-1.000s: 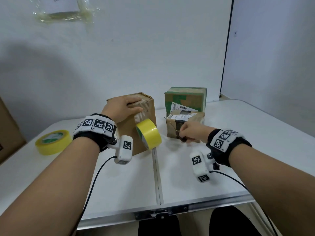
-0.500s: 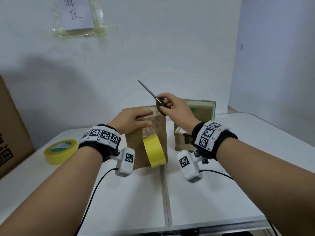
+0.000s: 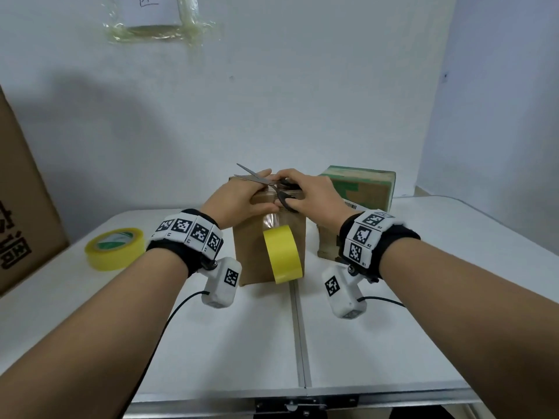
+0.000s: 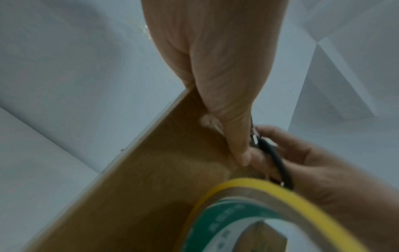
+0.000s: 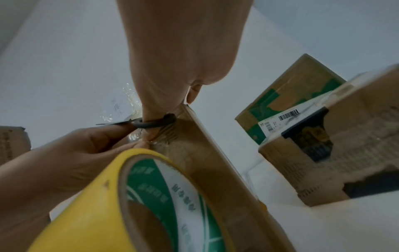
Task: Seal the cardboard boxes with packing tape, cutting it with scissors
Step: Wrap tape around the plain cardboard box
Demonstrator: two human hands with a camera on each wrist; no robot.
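Observation:
An upright brown box stands mid-table. A yellow tape roll hangs down its front on a clear strip of tape. My left hand clasps the box's top front edge, fingers over the top and thumb on the tape. My right hand grips the black-handled scissors right beside it at the top edge. The blades stand apart and point left above my left hand. In the right wrist view the scissors sit above the crinkled tape on the box.
A second yellow tape roll lies at the left. A green-printed box stands at the back right, with a smaller labelled box in front of it. A large carton is at the far left. The wall is close behind.
My right hand took the scissors from beside the small box, raised them, then lowered them to the brown box's top edge. The blades have opened. My left hand stays on the box.

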